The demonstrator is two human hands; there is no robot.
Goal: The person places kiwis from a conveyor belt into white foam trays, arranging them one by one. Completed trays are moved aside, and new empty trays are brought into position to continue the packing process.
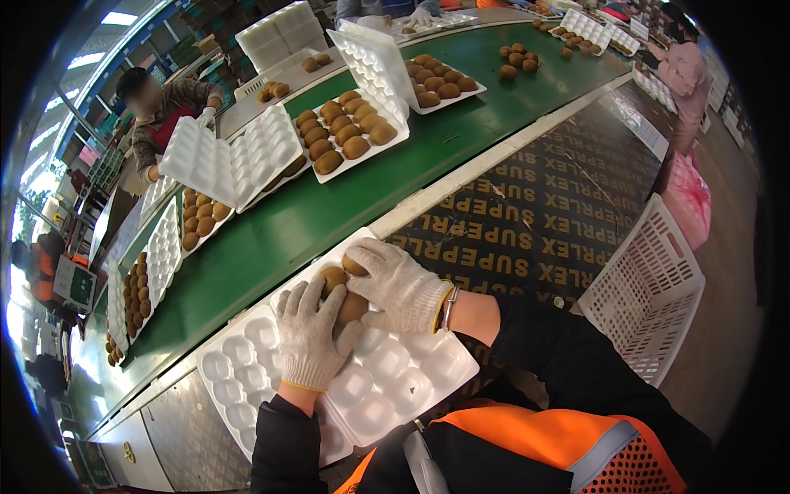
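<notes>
A white foam tray with molded cups (pixel 386 401) lies in front of me, its other cupped half (pixel 237 370) folded out to the left. Three kiwifruit (pixel 352 309) show in its far part, between my gloved hands. My left hand (pixel 313 330) reaches over the tray's fold, its fingers and thumb around the nearer fruit. A second kiwifruit (pixel 334 279) sits by its fingertips. My right hand (pixel 401 287) comes in from the right, fingers curled over the farthest kiwifruit (pixel 353 265). The cups nearest my body hold no fruit, and one has a small dark speck.
Beyond the tray runs a green conveyor belt (pixel 333 213) carrying filled kiwifruit trays (pixel 352 133) and loose kiwifruit (pixel 518 58). A dark printed board (pixel 524 204) adjoins it. At right stands a white plastic crate (pixel 648 290). Another person (pixel 166 117) works across the belt.
</notes>
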